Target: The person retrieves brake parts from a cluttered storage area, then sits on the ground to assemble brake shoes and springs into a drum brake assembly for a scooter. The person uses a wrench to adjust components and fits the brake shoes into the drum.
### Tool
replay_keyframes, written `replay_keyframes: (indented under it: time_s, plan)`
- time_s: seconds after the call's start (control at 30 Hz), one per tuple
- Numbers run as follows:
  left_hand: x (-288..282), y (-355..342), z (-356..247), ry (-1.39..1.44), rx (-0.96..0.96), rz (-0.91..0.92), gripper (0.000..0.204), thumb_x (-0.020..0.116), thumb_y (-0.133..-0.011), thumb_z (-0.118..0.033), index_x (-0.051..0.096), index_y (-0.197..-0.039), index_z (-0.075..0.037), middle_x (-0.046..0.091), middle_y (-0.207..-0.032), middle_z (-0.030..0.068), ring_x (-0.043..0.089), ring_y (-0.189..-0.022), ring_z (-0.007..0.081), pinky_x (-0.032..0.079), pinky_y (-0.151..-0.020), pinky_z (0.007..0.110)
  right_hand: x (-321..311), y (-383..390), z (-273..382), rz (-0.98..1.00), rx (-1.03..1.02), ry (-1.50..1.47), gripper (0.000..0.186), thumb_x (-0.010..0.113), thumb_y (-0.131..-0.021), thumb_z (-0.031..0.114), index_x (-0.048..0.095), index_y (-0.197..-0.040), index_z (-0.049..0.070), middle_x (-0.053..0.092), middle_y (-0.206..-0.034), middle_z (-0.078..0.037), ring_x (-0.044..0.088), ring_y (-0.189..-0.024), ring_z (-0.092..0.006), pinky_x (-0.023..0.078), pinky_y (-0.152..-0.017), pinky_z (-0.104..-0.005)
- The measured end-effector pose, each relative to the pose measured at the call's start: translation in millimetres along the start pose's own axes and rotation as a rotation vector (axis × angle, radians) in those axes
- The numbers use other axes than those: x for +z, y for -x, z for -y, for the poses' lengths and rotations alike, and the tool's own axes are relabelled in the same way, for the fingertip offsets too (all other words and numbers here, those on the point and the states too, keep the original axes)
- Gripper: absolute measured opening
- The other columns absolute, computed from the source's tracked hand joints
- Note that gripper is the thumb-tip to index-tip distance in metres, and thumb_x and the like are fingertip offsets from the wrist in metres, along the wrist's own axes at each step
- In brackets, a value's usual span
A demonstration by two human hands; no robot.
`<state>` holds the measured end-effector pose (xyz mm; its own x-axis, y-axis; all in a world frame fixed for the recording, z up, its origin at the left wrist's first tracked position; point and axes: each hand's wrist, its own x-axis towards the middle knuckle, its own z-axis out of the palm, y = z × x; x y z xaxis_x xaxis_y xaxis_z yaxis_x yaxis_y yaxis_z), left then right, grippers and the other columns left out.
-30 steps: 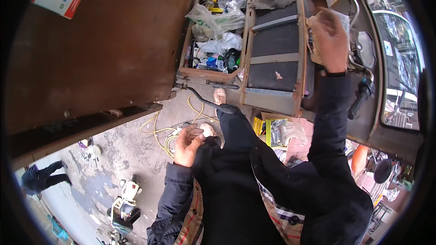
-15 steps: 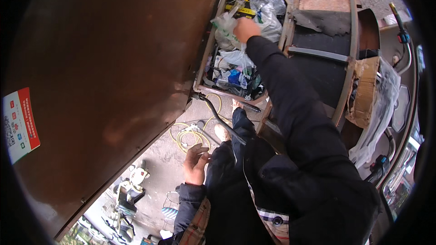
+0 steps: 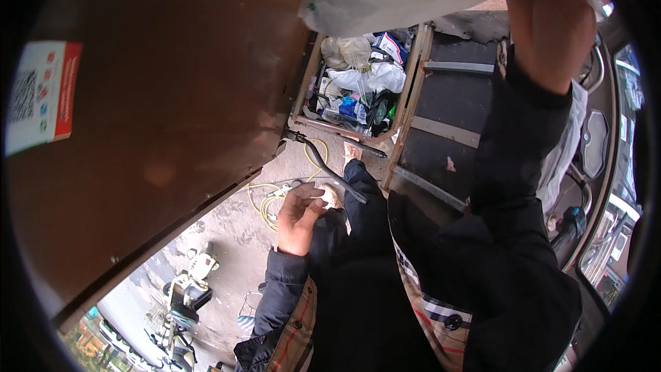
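Note:
My right hand [image 3: 554, 24] is raised at the top right, closed on a whitish plastic bag [image 3: 413, 0] with blue markings. The bag stretches to the left, covering the far end of an open metal-framed box [image 3: 415, 65]. Inside that box lie crumpled plastic bags [image 3: 382, 77], a blue-and-white packet [image 3: 391, 48], a blue item [image 3: 349, 107] and dark cords. Low in front of my body, my left hand [image 3: 297, 224] holds its fingers curled against the thumb, apart from the box. Whatever sits in that pinch is too small to make out.
A large brown metal panel [image 3: 172, 76] with a red-and-white sticker [image 3: 45, 96] fills the left. Right of the box is a metal frame over dark panels [image 3: 447, 107]. A black handle [image 3: 334, 172] juts toward my legs; yellow cable [image 3: 265, 210] lies on the ground.
My right hand has come up out of the box and moved right, and the whitish bag now spreads across the top. The left hand stays nearly in place.

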<state>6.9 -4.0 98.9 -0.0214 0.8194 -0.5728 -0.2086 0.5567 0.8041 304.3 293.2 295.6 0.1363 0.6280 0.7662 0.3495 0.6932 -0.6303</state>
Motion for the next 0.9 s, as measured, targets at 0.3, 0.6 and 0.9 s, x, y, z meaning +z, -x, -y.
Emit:
replay_keyframes:
  time_s: [0.3,0.6,0.9]
  plan:
    - [-20,75,-46,-0.077,0.505,-0.132,0.131,0.101,-0.069,-0.019,0.018,-0.17,-0.004,0.055,-0.096,0.0022,0.058,-0.08,0.0112,0.049,-0.076,0.025,57,131,166,0.396,0.286,0.061,0.036,0.072,-0.09,0.009,0.074,-0.126,0.006,0.076,-0.107,-0.014,0.074,-0.099,-0.0293,0.057,-0.085,-0.0413]
    - [-111,33,40,-0.367,0.144,-0.205,0.017,0.071,-0.095,-0.007,0.072,-0.108,0.005,0.075,-0.09,0.0106,0.071,-0.079,0.0144,0.058,-0.068,0.03,137,335,151,1.071,0.713,-0.286,0.033,0.072,-0.092,0.016,0.073,-0.124,0.005,0.073,-0.109,-0.024,0.072,-0.097,-0.0444,0.058,-0.086,-0.0462]
    - [-241,-45,241,0.167,-0.543,-0.399,0.042,0.059,-0.108,-0.025,0.055,-0.139,0.004,0.067,-0.125,0.0259,0.072,-0.109,0.0376,0.063,-0.09,0.05,53,395,-124,0.097,1.47,0.043,0.098,0.087,-0.087,0.035,0.037,-0.154,-0.015,0.058,-0.146,-0.032,0.06,-0.134,-0.0358,0.047,-0.112,-0.0421]
